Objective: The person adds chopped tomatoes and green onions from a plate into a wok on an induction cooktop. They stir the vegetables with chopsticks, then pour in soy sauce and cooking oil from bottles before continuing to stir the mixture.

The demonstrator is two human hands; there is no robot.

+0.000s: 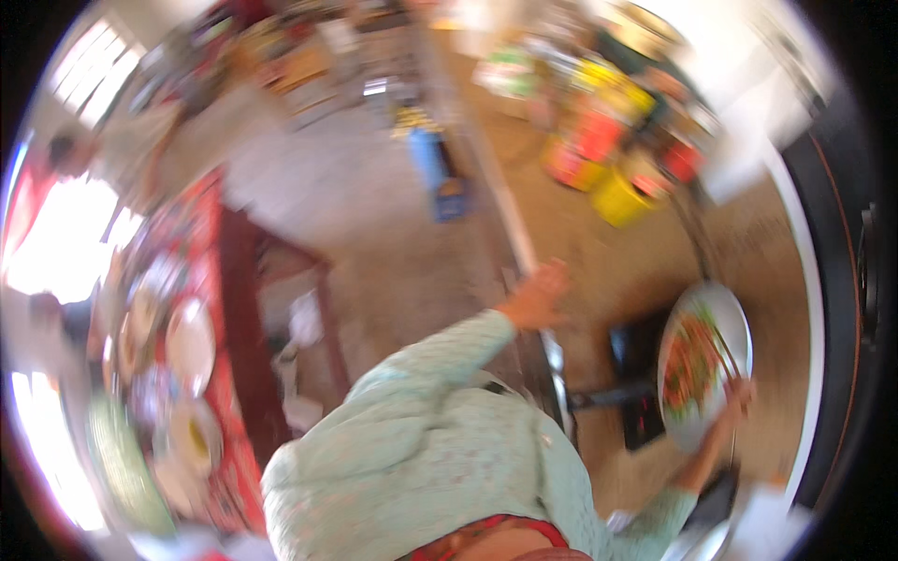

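Observation:
My right hand (738, 400) is closed on a pair of chopsticks (726, 353), whose tips reach into a pale-lined frying pan (739, 313). Inside the pan lies a mix of orange-red strips and green pieces (690, 363). The pan sits on a black cooktop (642, 421), its dark handle (608, 396) pointing left across the counter edge. Above the edge of the wooden counter, left of the pan, is my left hand (538, 297). It holds nothing that I can see, and its fingers look apart, though blurred.
Beyond the pan, yellow and red packages (597, 136) and a yellow container (619, 198) crowd the counter (599, 243). At left stands a red-covered table (208, 201) with plates (191, 346). A blue object (430, 159) is on the floor. Another person (140, 150) is at far left.

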